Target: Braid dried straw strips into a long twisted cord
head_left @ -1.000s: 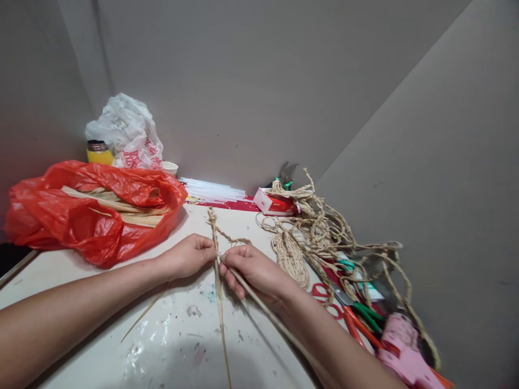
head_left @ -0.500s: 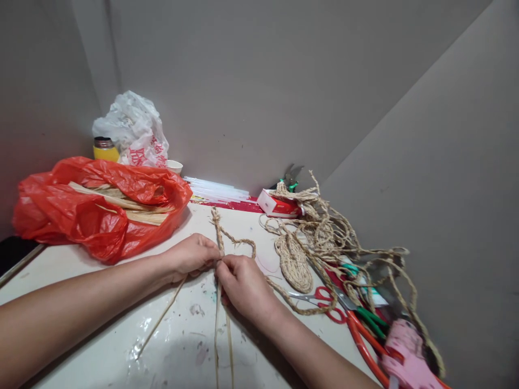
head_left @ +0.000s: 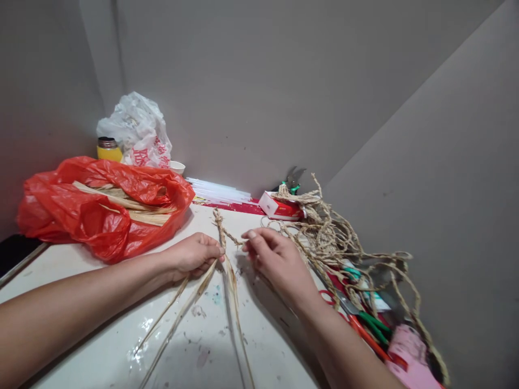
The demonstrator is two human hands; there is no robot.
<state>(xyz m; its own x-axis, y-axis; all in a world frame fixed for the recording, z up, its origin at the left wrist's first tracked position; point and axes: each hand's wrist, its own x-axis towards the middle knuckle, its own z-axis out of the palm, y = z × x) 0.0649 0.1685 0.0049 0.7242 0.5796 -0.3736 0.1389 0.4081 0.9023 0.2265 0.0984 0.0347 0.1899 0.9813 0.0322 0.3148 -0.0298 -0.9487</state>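
Note:
My left hand (head_left: 198, 254) pinches a short thick straw braid (head_left: 221, 229) near its lower end, over the white table. Loose straw strands (head_left: 233, 289) fan out below the pinch toward the table's front edge. My right hand (head_left: 275, 259) is raised to the right of the braid, its fingers curled and close to a thin twisted straw cord (head_left: 232, 236) that branches off the braid. Whether the right fingers hold that cord is hard to make out.
A red plastic bag (head_left: 109, 237) with straw lies at left, a white bag (head_left: 135, 129) and yellow bottle (head_left: 108, 151) behind. Right: tangled straw rope (head_left: 332, 232), green-handled scissors (head_left: 373, 324), a pink object (head_left: 409, 351), red box (head_left: 284, 208). White sticks (head_left: 221, 192) lie at the back.
My right hand has moved right and up, away from the braid and my left hand. The strands below have spread apart. My right hand and arm now cover the woven straw piece.

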